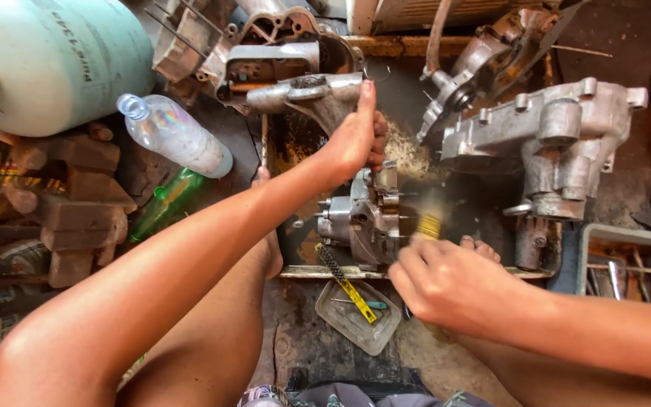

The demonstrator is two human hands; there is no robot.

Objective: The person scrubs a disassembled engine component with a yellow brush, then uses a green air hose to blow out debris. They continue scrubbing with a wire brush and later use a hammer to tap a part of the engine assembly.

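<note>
The left hand (356, 139) reaches forward and grips the top of a small grey metal engine part (367, 218), its fingers (377, 143) curled shut over the upper edge and the thumb stretched up along the side. The right hand (446, 283) is closed in a fist around a brush (427, 224) with yellowish bristles, which is blurred and lies against the right side of the engine part. That part stands in a shallow, oily metal tray (416, 273) on the ground, about midway between the two hands, and the person's bare toes show at the tray's left and near edges.

The surface is a grimy workshop floor (431, 362) stained dark with oil. Beyond the tray lie large aluminium engine casings: one (559, 128) to the right, partly in the tray, and another (303, 90) just above the left hand. A pale green gas cylinder (54, 60) lies at the upper left, with rough wooden blocks (77, 203) below it.

A clear plastic bottle (178, 136) lies on its side near the blocks, with a green bottle (163, 207) just beneath it; their contents cannot be made out. In front of the tray sits a clear shallow plastic dish (333, 316) holding a green-handled tool (359, 304) and the end of a yellow-handled round file (344, 280). At the far right a grey crate (623, 235) holds metal tools.
</note>
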